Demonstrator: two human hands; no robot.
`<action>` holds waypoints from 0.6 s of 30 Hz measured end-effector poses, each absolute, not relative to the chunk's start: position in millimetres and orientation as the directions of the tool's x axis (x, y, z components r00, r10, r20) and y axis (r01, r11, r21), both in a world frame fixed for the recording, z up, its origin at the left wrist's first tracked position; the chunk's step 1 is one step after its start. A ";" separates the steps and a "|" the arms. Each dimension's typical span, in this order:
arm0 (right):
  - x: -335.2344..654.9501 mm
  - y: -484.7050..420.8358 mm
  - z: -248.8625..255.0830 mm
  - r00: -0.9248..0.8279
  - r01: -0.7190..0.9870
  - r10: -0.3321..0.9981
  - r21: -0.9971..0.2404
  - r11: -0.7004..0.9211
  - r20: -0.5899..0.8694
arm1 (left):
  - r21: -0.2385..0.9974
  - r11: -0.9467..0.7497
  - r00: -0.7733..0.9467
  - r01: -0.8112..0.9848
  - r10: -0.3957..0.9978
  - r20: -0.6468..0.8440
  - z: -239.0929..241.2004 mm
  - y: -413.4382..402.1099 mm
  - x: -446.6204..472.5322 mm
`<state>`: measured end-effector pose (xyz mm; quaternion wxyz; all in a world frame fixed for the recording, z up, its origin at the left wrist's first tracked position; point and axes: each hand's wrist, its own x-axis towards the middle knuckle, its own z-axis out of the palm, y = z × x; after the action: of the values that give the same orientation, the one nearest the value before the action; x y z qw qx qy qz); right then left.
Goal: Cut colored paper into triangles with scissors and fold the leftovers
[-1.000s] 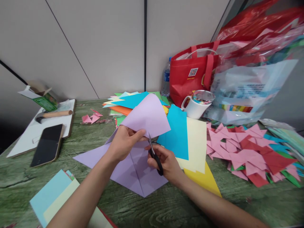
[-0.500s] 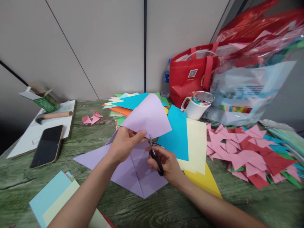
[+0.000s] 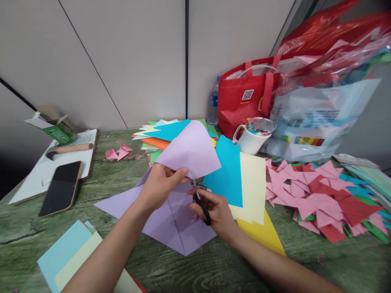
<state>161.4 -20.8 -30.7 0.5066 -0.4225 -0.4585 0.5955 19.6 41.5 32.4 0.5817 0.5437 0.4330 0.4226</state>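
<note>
My left hand (image 3: 163, 181) pinches a large sheet of purple paper (image 3: 192, 150) whose upper part curls up and over toward the back. Its lower part lies spread on the table, with a crease running down the middle. In my right hand (image 3: 214, 209) are black-handled scissors (image 3: 198, 199), fingers in the loops. The blade tips meet the edge of the curled purple paper, just right of my left thumb. Behind and to the right lie blue paper (image 3: 227, 175), cream paper (image 3: 255, 183) and yellow paper (image 3: 264, 232).
A pile of folded pink and red pieces (image 3: 317, 195) lies right. Behind stand a white mug (image 3: 252, 140), a red bag (image 3: 244, 97) and a water bottle (image 3: 214, 101). Left are a phone (image 3: 61, 188), a hammer (image 3: 71, 148) and pale sheets (image 3: 70, 252).
The scissor handles look slightly closer together. My left hand and the purple paper stay almost exactly where they were.
</note>
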 end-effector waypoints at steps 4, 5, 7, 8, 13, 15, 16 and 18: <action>161.0 -20.8 -30.7 -0.119 -0.216 0.991 -0.973 -0.079 -0.054 | 0.998 0.049 0.278 -0.029 0.960 -0.039 31.0 41.8 19.0; 161.0 -20.8 -31.1 -0.115 -0.219 0.992 -0.972 -0.079 -0.054 | 0.998 0.051 0.282 -0.046 0.959 -0.036 31.4 41.7 19.3; 160.9 -20.7 -31.9 -0.108 -0.228 0.993 -0.970 -0.078 -0.054 | 0.995 0.047 0.278 -0.092 0.960 -0.019 33.3 41.5 20.4; 160.9 -20.6 -32.1 -0.105 -0.234 0.993 -0.969 -0.076 -0.053 | 0.992 0.039 0.270 -0.117 0.963 -0.006 34.6 41.6 21.0; 161.6 -20.7 -30.7 -0.093 -0.245 0.995 -0.967 -0.064 -0.042 | 0.981 0.006 0.237 -0.193 0.971 0.041 38.5 43.6 20.9; 161.8 -20.7 -30.2 -0.093 -0.241 0.994 -0.968 -0.069 -0.048 | 0.986 0.011 0.240 -0.168 0.970 0.030 38.2 44.9 19.1; 161.8 -20.7 -30.2 -0.092 -0.240 0.995 -0.968 -0.070 -0.049 | 0.989 0.014 0.249 -0.147 0.968 0.023 37.9 45.5 18.1; 161.6 -20.6 -30.4 -0.089 -0.241 0.995 -0.968 -0.066 -0.046 | 0.995 0.015 0.283 -0.101 0.959 0.015 37.8 46.5 16.2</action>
<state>161.6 -20.6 -30.4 0.5222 -0.4278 -0.4408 0.5917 16.2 46.5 37.8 0.5913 0.5403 0.3970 0.4481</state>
